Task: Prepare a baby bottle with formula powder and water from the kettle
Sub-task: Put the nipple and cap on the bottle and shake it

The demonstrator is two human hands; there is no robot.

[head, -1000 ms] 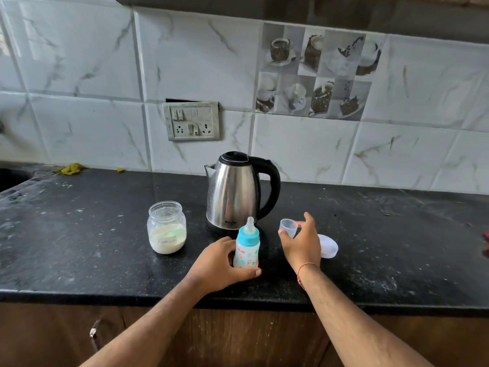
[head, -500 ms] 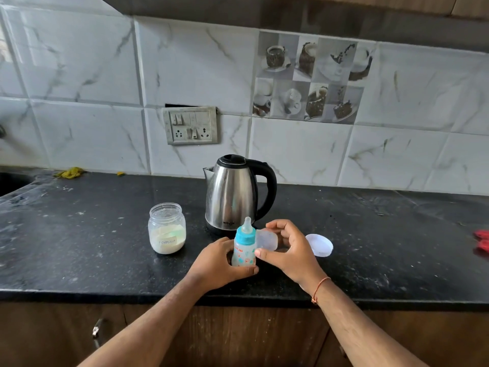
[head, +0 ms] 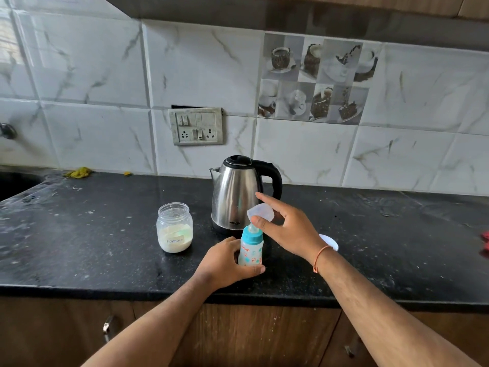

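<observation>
Standing left of the kettle [head: 239, 196], the open jar [head: 174, 228] holds white powder, while the left hand [head: 225, 263] grips the bottle [head: 250, 250] and the right hand [head: 288, 226] pinches its clear cap [head: 260, 211].

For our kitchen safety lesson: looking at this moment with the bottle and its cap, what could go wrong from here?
1. The right hand pinches the clear cap tilted above the teat; it may slip or seat crooked.
2. The left hand grips only the low part of the bottle, so pressing down might tip it.
3. The jar stands open nearby.

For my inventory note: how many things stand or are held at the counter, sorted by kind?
Kettle: 1
Formula jar: 1
Baby bottle: 1
Clear bottle cap: 1
White lid: 1
Total: 5
</observation>
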